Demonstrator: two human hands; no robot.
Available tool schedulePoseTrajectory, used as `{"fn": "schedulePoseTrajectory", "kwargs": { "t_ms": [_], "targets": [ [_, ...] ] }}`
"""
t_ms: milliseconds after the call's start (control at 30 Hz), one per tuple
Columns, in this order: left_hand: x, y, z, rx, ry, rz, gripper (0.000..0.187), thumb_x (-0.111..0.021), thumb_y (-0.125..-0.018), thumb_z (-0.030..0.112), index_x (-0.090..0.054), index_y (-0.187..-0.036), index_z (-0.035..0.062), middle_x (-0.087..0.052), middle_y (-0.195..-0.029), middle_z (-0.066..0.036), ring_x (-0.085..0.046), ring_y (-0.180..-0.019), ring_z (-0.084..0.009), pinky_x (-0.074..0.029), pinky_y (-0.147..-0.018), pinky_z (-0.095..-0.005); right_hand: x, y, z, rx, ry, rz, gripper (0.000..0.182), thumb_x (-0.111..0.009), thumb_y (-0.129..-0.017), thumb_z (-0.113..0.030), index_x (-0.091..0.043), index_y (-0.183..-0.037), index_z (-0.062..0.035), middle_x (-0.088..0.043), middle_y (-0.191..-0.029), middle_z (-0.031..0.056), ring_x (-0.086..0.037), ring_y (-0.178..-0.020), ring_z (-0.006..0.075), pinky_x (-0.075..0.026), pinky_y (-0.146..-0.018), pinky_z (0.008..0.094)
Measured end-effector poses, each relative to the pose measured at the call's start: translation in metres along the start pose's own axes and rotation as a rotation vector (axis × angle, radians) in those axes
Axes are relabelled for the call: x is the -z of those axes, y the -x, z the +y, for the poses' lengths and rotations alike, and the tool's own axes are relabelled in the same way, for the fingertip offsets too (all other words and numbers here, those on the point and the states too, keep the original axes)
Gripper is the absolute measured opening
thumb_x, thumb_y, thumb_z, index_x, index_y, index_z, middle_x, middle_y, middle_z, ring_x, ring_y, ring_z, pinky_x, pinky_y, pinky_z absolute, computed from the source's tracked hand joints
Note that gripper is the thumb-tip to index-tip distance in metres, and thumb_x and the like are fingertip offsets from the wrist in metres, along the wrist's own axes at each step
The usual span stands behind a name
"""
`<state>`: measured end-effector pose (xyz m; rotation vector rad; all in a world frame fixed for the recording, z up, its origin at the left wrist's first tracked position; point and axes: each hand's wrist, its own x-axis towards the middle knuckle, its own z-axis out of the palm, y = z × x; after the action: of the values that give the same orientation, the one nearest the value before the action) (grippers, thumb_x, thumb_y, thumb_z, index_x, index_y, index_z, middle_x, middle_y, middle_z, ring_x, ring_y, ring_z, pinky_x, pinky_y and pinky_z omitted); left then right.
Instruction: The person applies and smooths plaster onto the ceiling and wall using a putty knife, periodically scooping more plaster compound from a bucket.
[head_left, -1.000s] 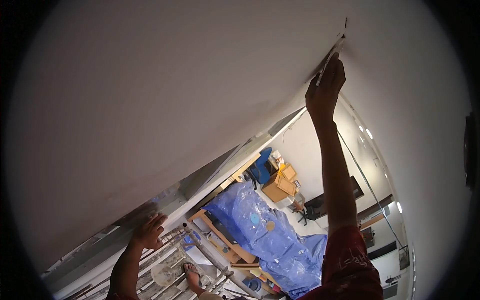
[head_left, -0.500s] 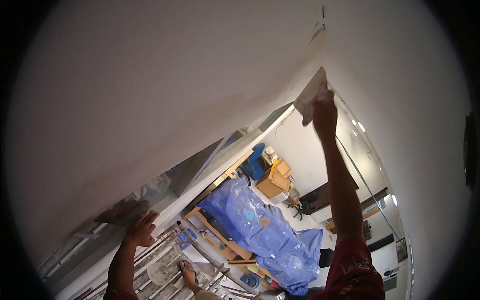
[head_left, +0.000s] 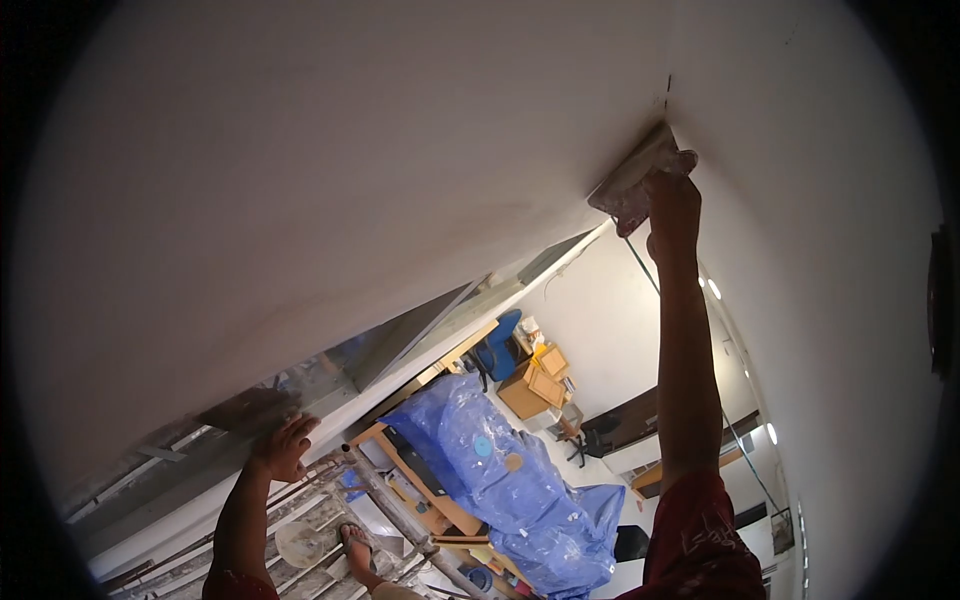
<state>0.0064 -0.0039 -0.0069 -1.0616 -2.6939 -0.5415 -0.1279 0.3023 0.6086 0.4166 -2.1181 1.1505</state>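
Scraper (head_left: 632, 182) is up at the upper edge of the wall (head_left: 350, 170), right by the corner line where it meets the ceiling (head_left: 830, 260); flat wide blade, tilted, dirty-looking face. Right hand (head_left: 676, 208) grasps it, arm stretched up, dark red sleeve (head_left: 705, 545) with pale marks. Short dark marks (head_left: 669, 84) sit on the corner line just above the blade. Left hand (head_left: 284, 450) unclenched, fingers loosely bent and partly spread, down at the lower edge of the wall beside the window opening (head_left: 400, 340); can't tell if the fingertips press on anything. Below, a sandalled foot (head_left: 356, 552) stands on a slatted platform (head_left: 312, 582), next to a pale round patch (head_left: 300, 544); a metal pole (head_left: 400, 512) runs along the platform's edge. Past the pole, blue plastic sheet (head_left: 530, 510) drapes over a wooden counter (head_left: 462, 516), whose near edge shows bare; light-blue disc (head_left: 482, 446) and tan disc (head_left: 514, 463) lie on the sheet, just apart. Beyond the counter's far end: blue chair (head_left: 497, 345), brown boxes (head_left: 528, 391) close beside it. Green line (head_left: 640, 264) passes behind the right arm.
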Motion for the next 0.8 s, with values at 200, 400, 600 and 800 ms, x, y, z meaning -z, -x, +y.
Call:
{"fn": "schedulePoseTrajectory", "kwargs": {
  "t_ms": [200, 400, 600, 800],
  "targets": [
    [0.009, -0.003, 0.000, -0.013, 0.021, -0.025, 0.044, -0.071, -0.063, 0.029, -0.070, -0.093, -0.0042, -0.039, -0.149, -0.019, -0.028, -0.146, -0.0325, -0.022, -0.123, -0.0445, -0.013, 0.064, -0.077, 0.185, 0.046, -0.093, 0.013, -0.053, -0.084, -0.007, -0.060, -0.092, 0.0008, -0.053, -0.081, 0.0001, -0.046, -0.076, 0.0094, -0.041, -0.073, 0.0271],
    [0.010, -0.002, 0.002, -0.015, -0.004, -0.013, 0.045, -0.071, -0.062, 0.030, -0.070, -0.093, -0.0040, -0.040, -0.149, -0.018, -0.029, -0.145, -0.0318, -0.021, -0.124, -0.0433, 0.018, 0.119, -0.042, 0.465, 0.490, 0.033, 0.017, -0.054, -0.088, -0.008, -0.059, -0.100, 0.0027, -0.061, -0.090, 0.0055, -0.056, -0.086, 0.0166, -0.045, -0.081, 0.0326],
    [0.018, -0.002, 0.006, 0.011, -0.042, -0.013, 0.044, -0.069, -0.064, 0.030, -0.071, -0.093, -0.0028, -0.042, -0.148, -0.017, -0.031, -0.145, -0.0294, -0.020, -0.124, -0.0427, 0.006, 0.088, 0.051, 0.753, 0.730, 0.168, 0.058, -0.045, -0.090, 0.003, -0.035, -0.147, 0.0030, -0.038, -0.147, 0.0242, -0.035, -0.136, 0.0399, -0.038, -0.110, 0.0494],
    [0.022, -0.004, 0.006, -0.013, -0.067, -0.037, 0.042, -0.069, -0.068, 0.031, -0.071, -0.094, -0.0020, -0.042, -0.150, -0.016, -0.030, -0.146, -0.0287, -0.020, -0.123, -0.0418, -0.029, 0.030, 0.061, 0.901, 0.729, 0.324, 0.064, -0.049, -0.090, 0.004, -0.027, -0.151, 0.0049, -0.037, -0.143, 0.0290, -0.036, -0.132, 0.0436, -0.035, -0.109, 0.0514]
  ]
}}
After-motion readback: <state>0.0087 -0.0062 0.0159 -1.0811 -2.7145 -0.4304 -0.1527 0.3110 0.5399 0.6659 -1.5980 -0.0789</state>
